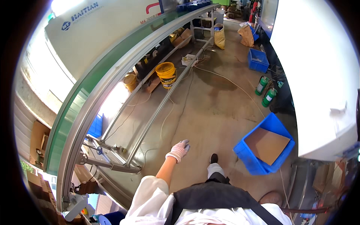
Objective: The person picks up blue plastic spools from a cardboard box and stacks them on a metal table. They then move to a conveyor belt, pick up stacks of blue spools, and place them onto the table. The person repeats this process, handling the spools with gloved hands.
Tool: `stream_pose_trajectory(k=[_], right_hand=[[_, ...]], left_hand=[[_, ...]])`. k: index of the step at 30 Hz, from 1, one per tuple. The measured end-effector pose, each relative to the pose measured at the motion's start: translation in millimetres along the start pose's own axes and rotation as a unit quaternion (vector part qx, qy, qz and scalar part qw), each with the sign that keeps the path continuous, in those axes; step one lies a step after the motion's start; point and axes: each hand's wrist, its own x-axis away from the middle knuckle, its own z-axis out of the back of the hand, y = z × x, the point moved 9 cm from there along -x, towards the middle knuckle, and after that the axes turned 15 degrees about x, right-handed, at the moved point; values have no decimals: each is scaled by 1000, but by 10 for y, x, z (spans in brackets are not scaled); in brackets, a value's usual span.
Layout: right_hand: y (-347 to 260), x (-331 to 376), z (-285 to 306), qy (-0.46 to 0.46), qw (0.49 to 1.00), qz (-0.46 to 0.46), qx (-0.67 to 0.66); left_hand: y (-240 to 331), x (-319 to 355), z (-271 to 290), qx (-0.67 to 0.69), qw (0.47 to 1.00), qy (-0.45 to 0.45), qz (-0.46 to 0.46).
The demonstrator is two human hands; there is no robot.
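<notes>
My left hand (178,151) wears a pale pink-and-white work glove with grey fingertips. It hangs above the floor in front of me, fingers loosely bent and slightly apart, with nothing in it. My right hand is out of view; only the white sleeve on that side shows at the bottom edge. To the right of my foot stands a blue plastic crate (255,169) with a flat brown cardboard sheet (267,145) inside. On my left runs a conveyor with a green belt (80,98) on a metal frame (148,125), apart from my hand.
Under and beside the conveyor stand a yellow bucket (166,75) and a second yellowish bucket (130,81). Ahead on the right are two green cylinders (269,97) and another blue crate (258,61). A pale hose (228,81) crosses the concrete floor. A white machine panel (318,75) borders the right.
</notes>
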Motion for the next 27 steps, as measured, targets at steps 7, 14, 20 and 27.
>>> stream_pose_trajectory(k=[7, 14, 20, 27], right_hand=[[-2619, -1270, 2009, 84, 949, 245, 181], [-6009, -1182, 4563, 102, 928, 333, 131], [-6997, -2612, 5141, 144, 906, 397, 39], [-6105, -3830, 5546, 19, 946, 272, 173]], left_hand=[[-908, -1044, -667, -7, 970, -187, 153], [-2050, -330, -785, 100, 843, -169, 500], [-2095, -2339, -511, 62, 852, -217, 473], [-758, -7425, 329, -141, 937, -222, 231]])
